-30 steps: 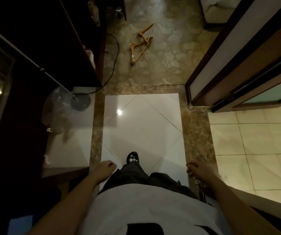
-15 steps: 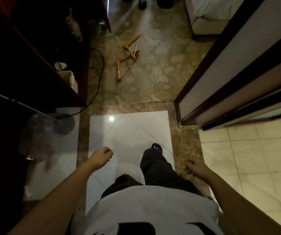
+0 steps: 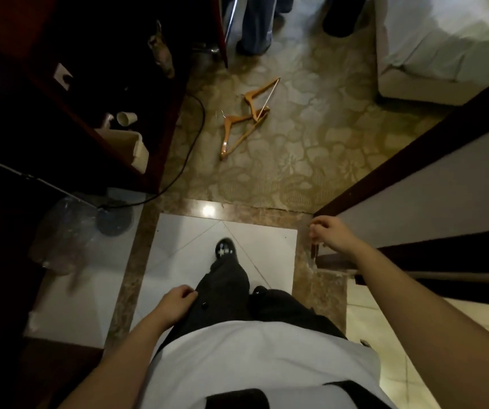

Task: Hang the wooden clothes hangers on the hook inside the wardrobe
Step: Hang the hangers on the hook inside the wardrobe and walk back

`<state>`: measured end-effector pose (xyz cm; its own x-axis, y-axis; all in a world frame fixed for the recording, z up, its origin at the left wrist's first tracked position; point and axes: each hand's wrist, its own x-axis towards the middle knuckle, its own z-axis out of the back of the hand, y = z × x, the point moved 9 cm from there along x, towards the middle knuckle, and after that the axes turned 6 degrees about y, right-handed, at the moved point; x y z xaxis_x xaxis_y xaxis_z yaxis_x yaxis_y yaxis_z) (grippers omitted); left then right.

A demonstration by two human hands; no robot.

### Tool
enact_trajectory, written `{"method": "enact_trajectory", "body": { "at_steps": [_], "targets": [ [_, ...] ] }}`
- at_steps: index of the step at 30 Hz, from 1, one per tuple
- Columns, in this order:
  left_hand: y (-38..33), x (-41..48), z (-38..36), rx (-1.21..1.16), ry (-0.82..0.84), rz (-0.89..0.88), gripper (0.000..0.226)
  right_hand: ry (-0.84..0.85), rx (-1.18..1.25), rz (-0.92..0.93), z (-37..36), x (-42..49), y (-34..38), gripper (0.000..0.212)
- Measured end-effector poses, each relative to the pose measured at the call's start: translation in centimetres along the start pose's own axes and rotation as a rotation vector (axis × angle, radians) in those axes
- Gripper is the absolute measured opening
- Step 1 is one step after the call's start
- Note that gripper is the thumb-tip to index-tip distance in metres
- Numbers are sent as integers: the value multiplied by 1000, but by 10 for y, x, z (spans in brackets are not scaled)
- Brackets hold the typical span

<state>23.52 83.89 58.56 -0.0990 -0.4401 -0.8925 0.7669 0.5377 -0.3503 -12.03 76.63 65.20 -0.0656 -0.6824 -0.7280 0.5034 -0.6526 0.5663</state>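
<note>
Two wooden hangers (image 3: 239,118) lie overlapping on the patterned carpet (image 3: 311,149), toward its left edge, near the dark wardrobe (image 3: 95,93). A person stands on the white floor tile (image 3: 184,240), one shoe (image 3: 225,250) forward. The left hand (image 3: 178,302) and right hand (image 3: 330,234) hang loosely curled, holding nothing.

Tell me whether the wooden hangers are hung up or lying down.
Lying down, not hung: the two wooden hangers lie flat and overlapping on the patterned carpet.
</note>
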Motion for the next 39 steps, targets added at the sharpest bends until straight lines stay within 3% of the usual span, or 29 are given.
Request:
{"method": "enact_trajectory", "body": {
  "at_steps": [7, 12, 20, 25, 29, 33, 39],
  "targets": [
    [-103, 69, 66, -3, 12, -50, 17, 94, 68, -230, 14, 47, -49, 20],
    [-207, 112, 133, -16, 14, -150, 17, 102, 105, -332, 36, 71, -37, 21],
    [-305, 156, 205, 39, 4, -216, 18, 40, 83, -178, 113, 169, 85, 21],
    [-307, 180, 202, 51, 73, -99, 17, 74, 82, -45, 175, 239, 168, 22],
    [-319, 197, 207, -62, 15, 1, 25, 118, 71, -7, 224, 294, 209, 29],
    [-361, 212, 212, -140, -34, 47, 24, 158, 28, 1, 272, 330, 225, 28],
    [-464, 244, 235, -277, -85, -39, 22, 217, -84, -105, 315, 368, 191, 28]
  ]
}}
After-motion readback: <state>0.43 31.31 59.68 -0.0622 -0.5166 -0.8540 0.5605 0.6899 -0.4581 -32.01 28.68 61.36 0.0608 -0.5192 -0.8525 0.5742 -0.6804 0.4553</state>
